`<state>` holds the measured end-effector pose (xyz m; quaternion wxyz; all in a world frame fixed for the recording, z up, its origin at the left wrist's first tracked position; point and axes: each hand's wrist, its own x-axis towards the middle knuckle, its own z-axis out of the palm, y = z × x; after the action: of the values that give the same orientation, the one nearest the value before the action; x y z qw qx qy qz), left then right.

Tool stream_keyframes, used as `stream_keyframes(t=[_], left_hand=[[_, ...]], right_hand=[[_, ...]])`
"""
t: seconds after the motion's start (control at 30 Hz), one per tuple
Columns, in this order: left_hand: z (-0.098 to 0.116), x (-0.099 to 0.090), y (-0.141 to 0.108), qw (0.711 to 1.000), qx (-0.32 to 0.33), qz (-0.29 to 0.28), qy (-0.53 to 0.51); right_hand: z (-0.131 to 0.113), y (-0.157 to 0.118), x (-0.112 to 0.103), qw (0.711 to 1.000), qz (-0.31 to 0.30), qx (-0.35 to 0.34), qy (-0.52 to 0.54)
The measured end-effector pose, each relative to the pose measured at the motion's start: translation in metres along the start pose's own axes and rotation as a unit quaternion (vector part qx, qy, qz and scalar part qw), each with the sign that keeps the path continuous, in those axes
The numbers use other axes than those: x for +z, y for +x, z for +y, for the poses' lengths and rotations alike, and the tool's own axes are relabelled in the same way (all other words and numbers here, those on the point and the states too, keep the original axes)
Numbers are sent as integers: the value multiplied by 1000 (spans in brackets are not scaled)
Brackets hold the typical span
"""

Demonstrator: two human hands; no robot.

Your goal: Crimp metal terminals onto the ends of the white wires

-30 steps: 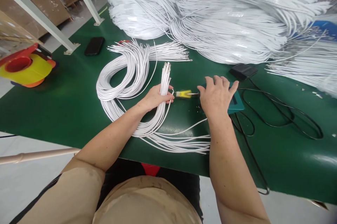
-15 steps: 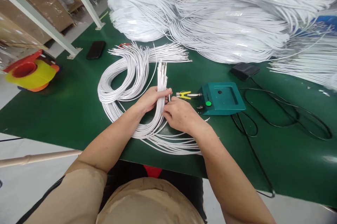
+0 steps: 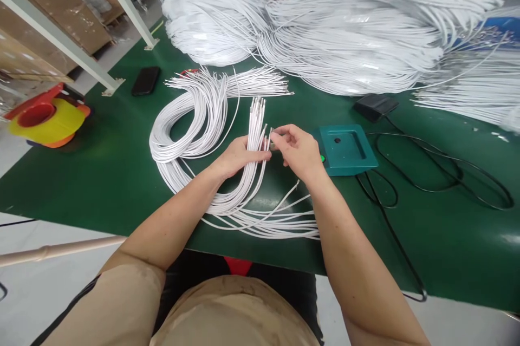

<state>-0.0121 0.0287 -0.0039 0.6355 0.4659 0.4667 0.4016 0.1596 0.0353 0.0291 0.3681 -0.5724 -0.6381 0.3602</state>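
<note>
My left hand (image 3: pixel 239 157) is wrapped round a bundle of white cables (image 3: pixel 255 124), whose metal-tipped ends point up and away from me. Just right of the bundle, my right hand (image 3: pixel 298 151) pinches the end of a single white cable (image 3: pixel 268 141) between thumb and fingers. From the bundle, the cables curve down and left into a loose coil (image 3: pixel 166 135) on the green table. Several separate cables (image 3: pixel 276 224) run rightward beneath my right forearm. The teal device (image 3: pixel 349 149) stands beside my right hand, which hides the yellow clip at its left side.
Large piles of white cables (image 3: pixel 349 32) lie across the back of the green table (image 3: pixel 81 183). A black phone (image 3: pixel 145 80) and a tape dispenser (image 3: pixel 49 118) are at the left. A black adapter (image 3: pixel 376 107) and black cords (image 3: pixel 426 173) lie at the right.
My right hand has moved up and to the right, now covering the yellow clip. The held bundle has shifted slightly right, with a cable or two standing apart from it.
</note>
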Motion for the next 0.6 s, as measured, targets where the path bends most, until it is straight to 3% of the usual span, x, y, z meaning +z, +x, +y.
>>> stream_keyframes(t=[0.07,0.3,0.5,0.6], left_hand=[[-1,3,-1,1000,7,-10,22],[2,8,-3,997,38,12,-59],[4,11,-4,996,68,30,-55],[4,12,-5,996,71,15,-50]], right_hand=[[4,2,5,998,2,1,64],[0,-2,10,966,-59,41,247],[0,0,12,909,-102,136,381],[-1,2,11,895,-104,160,404]])
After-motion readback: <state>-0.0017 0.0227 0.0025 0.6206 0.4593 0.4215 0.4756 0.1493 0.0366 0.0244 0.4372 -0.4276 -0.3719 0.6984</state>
